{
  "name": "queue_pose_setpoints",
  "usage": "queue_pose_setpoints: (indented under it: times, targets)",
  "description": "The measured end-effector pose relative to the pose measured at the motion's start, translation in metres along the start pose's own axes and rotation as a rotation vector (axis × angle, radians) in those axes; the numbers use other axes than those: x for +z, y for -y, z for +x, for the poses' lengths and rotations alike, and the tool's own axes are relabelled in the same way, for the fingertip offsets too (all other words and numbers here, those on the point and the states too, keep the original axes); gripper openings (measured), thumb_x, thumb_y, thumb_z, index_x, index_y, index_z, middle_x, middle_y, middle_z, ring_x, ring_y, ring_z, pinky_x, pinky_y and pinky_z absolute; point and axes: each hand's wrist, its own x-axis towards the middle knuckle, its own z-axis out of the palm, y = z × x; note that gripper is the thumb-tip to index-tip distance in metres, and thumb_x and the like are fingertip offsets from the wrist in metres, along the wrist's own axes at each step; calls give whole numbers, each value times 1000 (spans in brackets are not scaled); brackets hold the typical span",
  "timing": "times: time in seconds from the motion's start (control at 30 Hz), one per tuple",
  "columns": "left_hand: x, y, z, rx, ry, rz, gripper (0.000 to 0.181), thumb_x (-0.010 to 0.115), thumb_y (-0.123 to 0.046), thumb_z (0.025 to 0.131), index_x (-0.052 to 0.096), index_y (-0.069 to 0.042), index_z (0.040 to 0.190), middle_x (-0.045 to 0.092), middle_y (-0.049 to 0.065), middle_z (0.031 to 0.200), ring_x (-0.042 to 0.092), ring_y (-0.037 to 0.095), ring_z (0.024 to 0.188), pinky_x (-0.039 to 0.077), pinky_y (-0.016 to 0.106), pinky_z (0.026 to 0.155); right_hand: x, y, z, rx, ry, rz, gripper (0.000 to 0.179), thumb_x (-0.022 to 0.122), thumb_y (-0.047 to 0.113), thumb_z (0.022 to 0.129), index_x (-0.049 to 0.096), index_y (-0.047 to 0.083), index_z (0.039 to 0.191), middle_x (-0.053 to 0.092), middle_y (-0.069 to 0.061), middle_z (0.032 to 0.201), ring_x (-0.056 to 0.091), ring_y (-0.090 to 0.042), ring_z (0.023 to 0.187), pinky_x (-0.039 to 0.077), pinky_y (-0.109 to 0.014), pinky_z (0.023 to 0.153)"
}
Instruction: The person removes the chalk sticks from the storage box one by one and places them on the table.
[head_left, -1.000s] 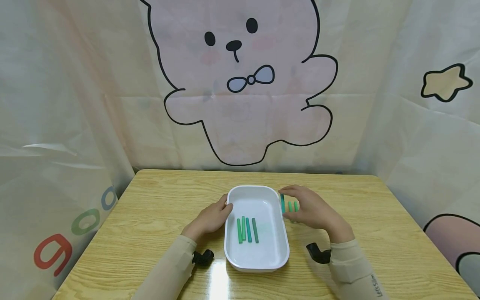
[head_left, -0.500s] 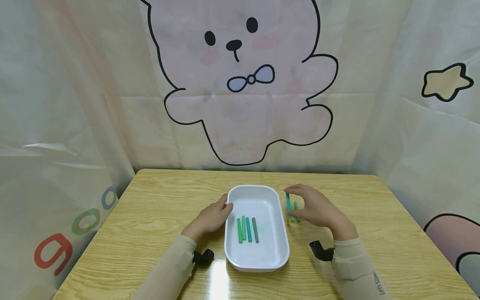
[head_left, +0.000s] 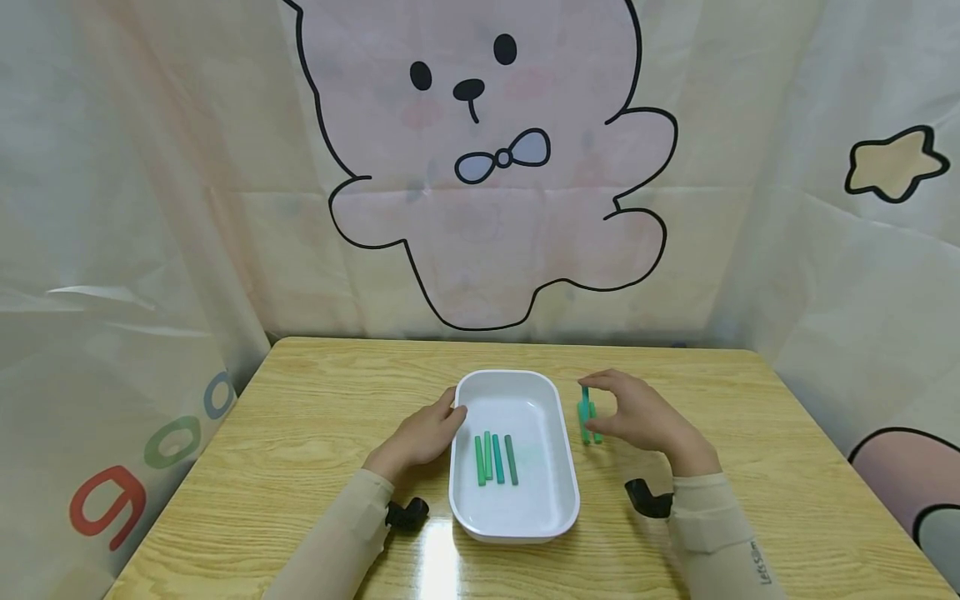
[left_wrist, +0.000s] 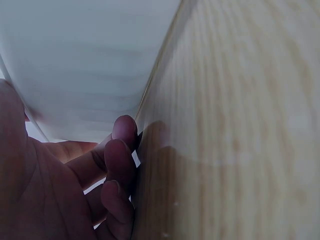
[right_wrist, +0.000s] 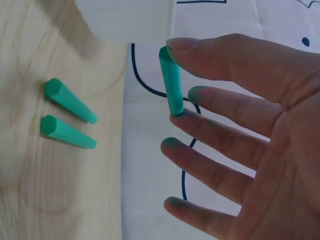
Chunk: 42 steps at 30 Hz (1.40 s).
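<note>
Clearly, in the head view, the left hand (head_left: pixel 420 433) grips the near side wall of the white tray (head_left: pixel 543 492), thumb over the rim and the other fingers outside it. Inward from that thumb, four green chalk sticks (head_left: pixel 498 459) lie lengthwise on the tray floor, close to one another. Across the tray, the right hand (head_left: pixel 645 408) pinches a teal stick (head_left: pixel 585 400), thumb at its near end and a fingertip at its far end. Behind and around this held piece, two green sticks (head_left: pixel 596 425) lie on the wooden table (head_left: pixel 337 392), partly covered by it.

From the left wrist, the bent fingers rest low beside the tray, their tips down near the tabletop; the tray's outer wall rises next to them.

From the right wrist, the held stick spans from the thumb tip to the middle fingertip, with the index tip just beside it. The ring and little fingers extend free, green smudges on their tips. Well apart from these fingers, the two loose sticks lie near each other; just above the thumb tip shows a tray corner.
</note>
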Motion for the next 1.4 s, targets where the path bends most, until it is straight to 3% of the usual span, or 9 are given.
queue_pose_setpoints:
  times: [0.63, 1.4]
  targets:
    - [-1, 0, 1, 5, 3, 0, 58, 30, -48, 110, 34, -23, 162, 61, 10, 148, 59, 33, 135, 45, 57, 111, 4, -18, 2, 93, 52, 33, 62, 79, 20, 89, 58, 4, 145, 53, -24, 152, 42, -51, 144, 40, -67, 111]
    - [0, -1, 0, -7, 2, -9, 58, 30, -49, 110, 33, -24, 162, 58, 9, 151, 56, 31, 138, 43, 56, 114, 9, -31, 3, 132, 110, 25, 58, 79, 13, 89, 59, 0, 142, 59, -24, 145, 54, -50, 132, 49, -62, 103]
